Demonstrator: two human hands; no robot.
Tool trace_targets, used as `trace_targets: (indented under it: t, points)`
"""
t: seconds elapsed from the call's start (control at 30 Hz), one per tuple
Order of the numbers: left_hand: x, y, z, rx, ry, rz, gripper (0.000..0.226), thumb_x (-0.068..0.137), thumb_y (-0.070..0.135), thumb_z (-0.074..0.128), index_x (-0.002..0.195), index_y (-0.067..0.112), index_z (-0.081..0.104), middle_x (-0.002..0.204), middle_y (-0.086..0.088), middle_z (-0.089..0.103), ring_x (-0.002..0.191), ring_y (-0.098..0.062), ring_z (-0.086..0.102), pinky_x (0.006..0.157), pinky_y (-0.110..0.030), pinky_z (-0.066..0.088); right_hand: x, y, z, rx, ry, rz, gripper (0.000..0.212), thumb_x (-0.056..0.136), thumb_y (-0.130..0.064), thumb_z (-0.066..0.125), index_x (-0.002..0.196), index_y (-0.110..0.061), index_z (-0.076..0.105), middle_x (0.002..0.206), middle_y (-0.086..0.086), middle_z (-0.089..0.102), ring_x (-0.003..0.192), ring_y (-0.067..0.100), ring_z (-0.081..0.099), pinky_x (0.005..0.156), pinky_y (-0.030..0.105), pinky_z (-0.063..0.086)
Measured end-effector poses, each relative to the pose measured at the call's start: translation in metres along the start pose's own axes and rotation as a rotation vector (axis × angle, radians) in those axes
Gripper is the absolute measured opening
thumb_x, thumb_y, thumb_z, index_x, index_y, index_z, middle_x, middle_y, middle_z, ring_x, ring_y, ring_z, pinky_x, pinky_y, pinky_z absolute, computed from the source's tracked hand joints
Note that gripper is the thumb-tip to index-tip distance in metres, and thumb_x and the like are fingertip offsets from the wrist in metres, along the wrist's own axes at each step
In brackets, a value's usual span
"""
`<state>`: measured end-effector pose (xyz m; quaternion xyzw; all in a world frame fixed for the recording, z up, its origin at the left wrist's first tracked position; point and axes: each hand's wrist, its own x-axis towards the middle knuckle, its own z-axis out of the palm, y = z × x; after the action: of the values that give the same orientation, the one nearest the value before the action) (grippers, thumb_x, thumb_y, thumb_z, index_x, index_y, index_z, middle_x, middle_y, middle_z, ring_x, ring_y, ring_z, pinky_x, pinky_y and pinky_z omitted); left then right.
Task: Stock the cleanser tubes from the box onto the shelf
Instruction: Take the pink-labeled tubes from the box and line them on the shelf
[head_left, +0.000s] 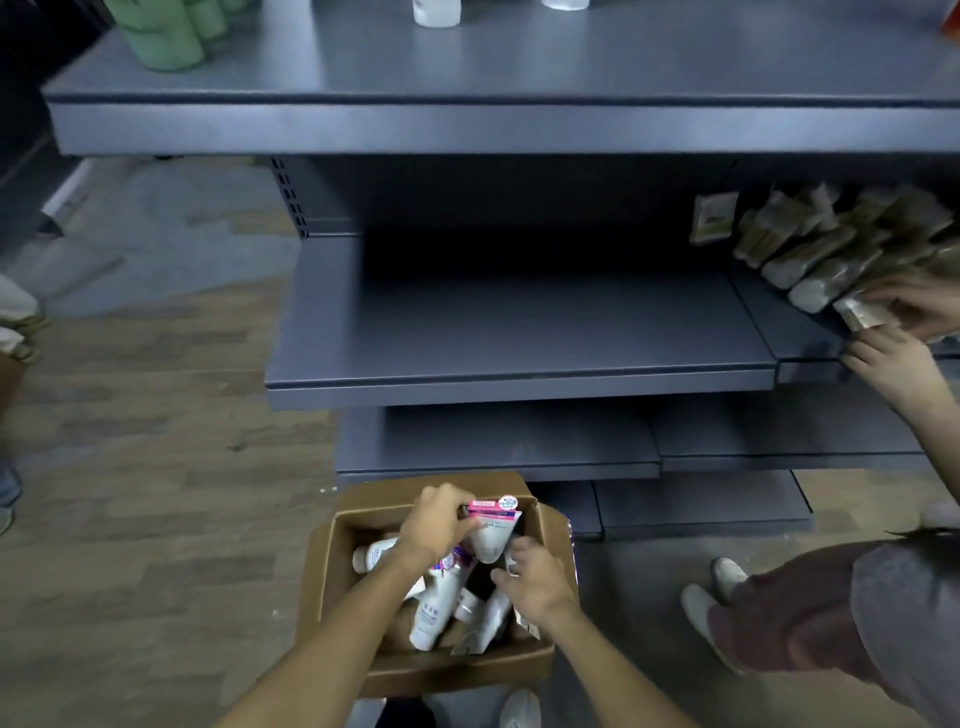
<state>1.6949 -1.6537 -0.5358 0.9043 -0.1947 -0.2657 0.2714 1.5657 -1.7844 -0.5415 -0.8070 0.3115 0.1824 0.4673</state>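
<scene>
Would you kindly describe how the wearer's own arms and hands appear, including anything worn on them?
Both forearms are bare, with no sleeves in view. The left hand and right hand wear no gloves, and no watch, ring or bracelet shows.

One cardboard box (332, 571), open. Cleanser tubes (434, 613) in it: about five visible, overlapping, exact count unclear. Two white bottles (436, 11) at the top shelf's (519, 124) back edge. Green bottles (161, 36) in its left corner: at least three. Four hands in view.
</scene>
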Motion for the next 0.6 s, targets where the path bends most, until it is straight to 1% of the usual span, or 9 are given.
trace_targets:
  t: [0.1, 0.17, 0.23, 0.3, 0.37, 0.43, 0.47, 0.53, 0.6]
  points:
    - [-0.004, 0.016, -0.026, 0.015, -0.018, 0.041, 0.013, 0.084, 0.034, 0.077, 0.076, 0.029, 0.068, 0.07, 0.007, 0.06, 0.078, -0.019, 0.062, 0.067, -0.024, 0.04, -0.001, -0.012, -0.005, -0.017, -0.026, -0.048, 0.039, 0.085, -0.019, 0.075, 0.119, -0.013, 0.057, 0.113, -0.003, 0.065, 0.106, 0.013, 0.062, 0.089, 0.019, 0.048]
    - [-0.008, 0.028, -0.044, 0.029, -0.045, 0.076, 0.014, 0.085, 0.033, 0.077, 0.075, 0.029, 0.067, 0.071, 0.007, 0.062, 0.068, -0.01, 0.059, 0.067, -0.026, 0.046, -0.001, -0.021, -0.008, -0.014, -0.02, -0.085, 0.042, 0.082, -0.026, 0.079, 0.116, -0.017, 0.057, 0.113, -0.006, 0.066, 0.108, 0.012, 0.064, 0.094, 0.024, 0.051]
    - [-0.012, 0.041, -0.06, 0.043, -0.062, 0.119, 0.01, 0.085, 0.03, 0.077, 0.079, 0.024, 0.072, 0.068, 0.011, 0.063, 0.058, -0.004, 0.056, 0.067, -0.029, 0.052, -0.001, -0.027, -0.011, -0.02, 0.002, -0.11, 0.044, 0.078, -0.038, 0.08, 0.113, -0.022, 0.058, 0.111, -0.007, 0.068, 0.102, 0.011, 0.065, 0.092, 0.031, 0.055]
    - [-0.017, 0.052, -0.073, 0.04, -0.052, 0.155, 0.013, 0.085, 0.027, 0.077, 0.075, 0.023, 0.071, 0.066, 0.016, 0.062, 0.055, -0.002, 0.055, 0.063, -0.027, 0.054, -0.003, -0.035, -0.016, -0.033, 0.022, -0.127, 0.043, 0.079, -0.041, 0.079, 0.114, -0.026, 0.059, 0.11, -0.009, 0.068, 0.098, 0.008, 0.065, 0.088, 0.031, 0.055]
    - [-0.021, 0.063, -0.084, 0.044, -0.045, 0.192, 0.014, 0.085, 0.03, 0.077, 0.079, 0.019, 0.072, 0.071, 0.017, 0.066, 0.06, -0.002, 0.06, 0.06, -0.022, 0.054, -0.008, -0.044, -0.025, -0.064, 0.057, -0.147, 0.038, 0.081, -0.04, 0.077, 0.112, -0.028, 0.059, 0.106, -0.01, 0.067, 0.095, 0.008, 0.064, 0.079, 0.025, 0.051]
    - [-0.024, 0.071, -0.095, 0.039, -0.031, 0.237, 0.021, 0.085, 0.035, 0.077, 0.095, 0.017, 0.077, 0.086, 0.011, 0.073, 0.073, -0.005, 0.067, 0.062, -0.026, 0.06, -0.009, -0.05, -0.033, -0.069, 0.108, -0.19, 0.037, 0.08, -0.042, 0.076, 0.11, -0.032, 0.058, 0.102, -0.012, 0.069, 0.088, 0.005, 0.065, 0.071, 0.022, 0.05]
    - [-0.026, 0.075, -0.1, 0.029, -0.018, 0.248, 0.024, 0.085, 0.036, 0.077, 0.1, 0.017, 0.077, 0.092, 0.009, 0.074, 0.079, -0.007, 0.069, 0.063, -0.028, 0.061, -0.01, -0.052, -0.036, -0.04, 0.114, -0.212, 0.038, 0.079, -0.041, 0.077, 0.11, -0.032, 0.057, 0.101, -0.013, 0.069, 0.087, 0.003, 0.065, 0.071, 0.022, 0.053]
    - [-0.028, 0.083, -0.112, 0.007, 0.01, 0.248, 0.027, 0.084, 0.036, 0.077, 0.103, 0.017, 0.075, 0.098, 0.006, 0.074, 0.084, -0.01, 0.07, 0.063, -0.03, 0.062, -0.009, -0.058, -0.044, 0.008, 0.123, -0.256, 0.043, 0.076, -0.038, 0.08, 0.111, -0.033, 0.055, 0.102, -0.012, 0.069, 0.088, 0.002, 0.067, 0.077, 0.028, 0.059]
    - [-0.03, 0.092, -0.123, -0.011, 0.038, 0.256, 0.025, 0.085, 0.035, 0.077, 0.102, 0.017, 0.074, 0.094, 0.009, 0.074, 0.079, -0.007, 0.07, 0.064, -0.028, 0.062, -0.009, -0.066, -0.057, 0.027, 0.135, -0.308, 0.044, 0.076, -0.034, 0.081, 0.11, -0.033, 0.052, 0.102, -0.011, 0.07, 0.088, 0.002, 0.068, 0.08, 0.031, 0.06]
